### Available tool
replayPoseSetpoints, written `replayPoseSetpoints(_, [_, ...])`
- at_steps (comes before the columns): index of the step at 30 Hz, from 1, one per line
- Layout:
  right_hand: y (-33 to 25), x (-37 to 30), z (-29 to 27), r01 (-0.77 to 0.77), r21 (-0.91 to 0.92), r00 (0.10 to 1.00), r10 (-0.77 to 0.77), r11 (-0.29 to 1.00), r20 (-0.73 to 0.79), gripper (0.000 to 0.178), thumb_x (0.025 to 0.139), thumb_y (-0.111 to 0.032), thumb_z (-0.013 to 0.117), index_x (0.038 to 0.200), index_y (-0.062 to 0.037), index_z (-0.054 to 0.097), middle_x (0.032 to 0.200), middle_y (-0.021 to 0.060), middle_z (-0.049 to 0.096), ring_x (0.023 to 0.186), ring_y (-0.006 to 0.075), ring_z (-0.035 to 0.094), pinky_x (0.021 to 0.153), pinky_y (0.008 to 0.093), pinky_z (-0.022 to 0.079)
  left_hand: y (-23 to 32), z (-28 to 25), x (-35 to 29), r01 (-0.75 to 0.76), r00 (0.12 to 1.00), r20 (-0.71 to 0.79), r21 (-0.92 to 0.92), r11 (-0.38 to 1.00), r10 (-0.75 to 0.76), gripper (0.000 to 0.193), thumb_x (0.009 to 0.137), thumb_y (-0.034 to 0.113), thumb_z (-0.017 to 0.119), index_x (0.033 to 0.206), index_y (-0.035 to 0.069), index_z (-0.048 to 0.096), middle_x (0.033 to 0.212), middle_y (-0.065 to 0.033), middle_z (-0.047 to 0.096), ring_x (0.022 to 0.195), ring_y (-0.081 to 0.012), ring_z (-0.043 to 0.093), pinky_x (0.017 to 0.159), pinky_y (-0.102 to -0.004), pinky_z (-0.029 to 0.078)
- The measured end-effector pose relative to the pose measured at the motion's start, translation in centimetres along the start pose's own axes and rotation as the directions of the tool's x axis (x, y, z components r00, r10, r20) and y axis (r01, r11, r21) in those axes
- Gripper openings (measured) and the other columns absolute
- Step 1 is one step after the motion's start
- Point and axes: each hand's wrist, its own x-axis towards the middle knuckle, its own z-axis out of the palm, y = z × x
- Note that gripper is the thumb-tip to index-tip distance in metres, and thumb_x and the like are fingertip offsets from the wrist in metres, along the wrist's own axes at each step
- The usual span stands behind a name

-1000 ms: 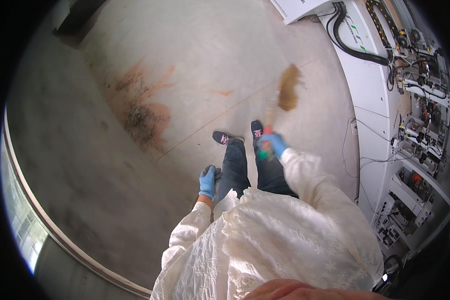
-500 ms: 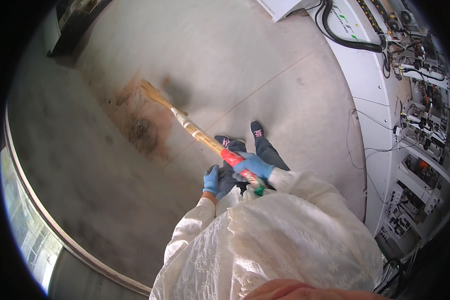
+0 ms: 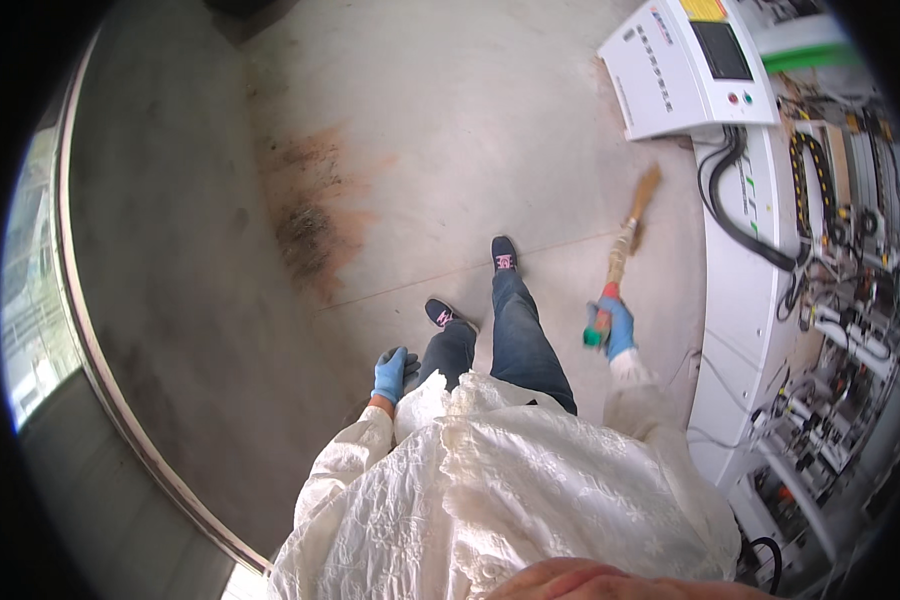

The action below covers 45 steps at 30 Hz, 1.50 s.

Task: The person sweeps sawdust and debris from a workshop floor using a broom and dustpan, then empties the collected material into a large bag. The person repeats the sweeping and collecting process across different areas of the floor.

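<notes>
My right hand [image 3: 616, 322], in a blue glove, is wrapped round the red-covered handle of a straw broom [image 3: 621, 248]. Its green handle end sticks out below my fist. The bristles point away from me, near the floor beside the white machine, and are slightly blurred. My left hand [image 3: 394, 374] wears a blue glove with dark grey on the palm side. It hangs by my left thigh with loosely curled fingers, and no object shows in it.
Reddish-brown dirt with a dark heap [image 3: 305, 232] lies on the concrete floor [image 3: 450, 130] ahead to the left. Along the right stands a long white machine [image 3: 735, 280] with cables and a control box [image 3: 685, 75]. A window frame [image 3: 95, 370] runs along the left.
My right hand has swung the broom from the dirt at the left across to the right, beside the machine. My view has shifted, and my feet have changed position.
</notes>
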Motion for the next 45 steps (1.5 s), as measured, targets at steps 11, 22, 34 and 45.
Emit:
replayPoseSetpoints(11, [2.8, 2.7, 27.9, -0.04, -0.482, 0.903, 0.238, 0.875, 0.358, 0.014, 0.083, -0.01, 0.067, 0.092, -0.0036, 0.058, 0.069, 0.0067, 0.062, 0.057, 0.0211, 0.062, 0.055, 0.035, 0.055, 1.9, 2.3, -0.8, -0.022, 0.997, -0.073, -0.326, 0.945, -0.002, 0.034, 0.096, 0.025, 0.064, 0.122, 0.006, 0.054, 0.102, -0.0125, 0.07, 0.081, -0.0262, 0.073, 0.062, -0.0385, 0.058])
replayPoseSetpoints(22, [5.2, -1.0, 50.1, 0.0, -0.744, 0.641, 0.571, 0.668, 0.513, 0.042, 0.082, -0.019, 0.072, 0.12, -0.0031, 0.059, 0.082, 0.0149, 0.069, 0.062, 0.0233, 0.069, 0.05, 0.0344, 0.056, 17.5, -4.2, 7.3, -0.052, 0.986, -0.163, -0.515, 0.856, -0.038, 0.056, 0.091, 0.019, 0.067, 0.138, 0.009, 0.038, 0.097, -0.0206, 0.065, 0.072, -0.034, 0.067, 0.065, -0.0488, 0.06])
replayPoseSetpoints(34, [-15.3, -7.6, 56.1, 0.121, -0.533, 0.818, 0.22, 0.837, 0.531, 0.056, 0.084, -0.016, 0.069, 0.136, -0.0091, 0.05, 0.088, 0.0152, 0.069, 0.065, 0.0222, 0.069, 0.057, 0.0349, 0.058, 46.4, -1.6, 14.6, -0.108, 0.992, 0.04, -0.228, 0.968, 0.12, 0.024, 0.092, 0.027, 0.064, 0.11, 0.014, 0.054, 0.09, -0.0103, 0.067, 0.075, -0.0279, 0.068, 0.061, -0.0442, 0.055])
replayPoseSetpoints(45, [-27.2, 14.5, 76.5, -0.028, -0.183, 0.869, 0.115, 0.983, 0.482, 0.018, 0.082, -0.009, 0.07, 0.092, -0.0037, 0.056, 0.078, 0.0093, 0.061, 0.07, 0.0253, 0.067, 0.064, 0.0377, 0.059, 67.1, 6.6, 18.0, -0.294, 0.929, 0.179, -0.178, 0.939, 0.324, 0.012, 0.086, 0.018, 0.068, 0.091, 0.011, 0.06, 0.084, -0.0115, 0.066, 0.062, -0.0275, 0.063, 0.055, -0.0415, 0.052])
